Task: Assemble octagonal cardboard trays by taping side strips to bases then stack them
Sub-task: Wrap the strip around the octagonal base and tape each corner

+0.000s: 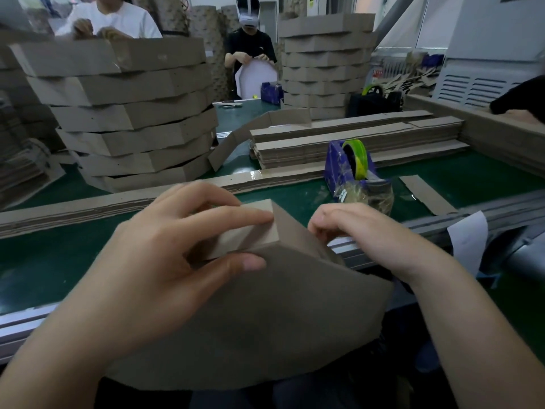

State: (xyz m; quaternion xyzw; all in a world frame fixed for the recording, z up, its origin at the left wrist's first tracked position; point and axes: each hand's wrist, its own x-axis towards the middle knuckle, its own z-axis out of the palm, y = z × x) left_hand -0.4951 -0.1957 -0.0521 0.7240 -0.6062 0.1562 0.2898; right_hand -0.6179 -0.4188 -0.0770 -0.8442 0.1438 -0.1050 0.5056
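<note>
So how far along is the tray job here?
Done: a tall stack of finished trays stands at the left. In hand: the left hand pinches a side strip against the edge of the base, while the right hand curls its fingers at the same corner; whether tape is on is unclear. Left: a pile of flat strips waits behind the tape dispenser, so many trays remain.
</note>
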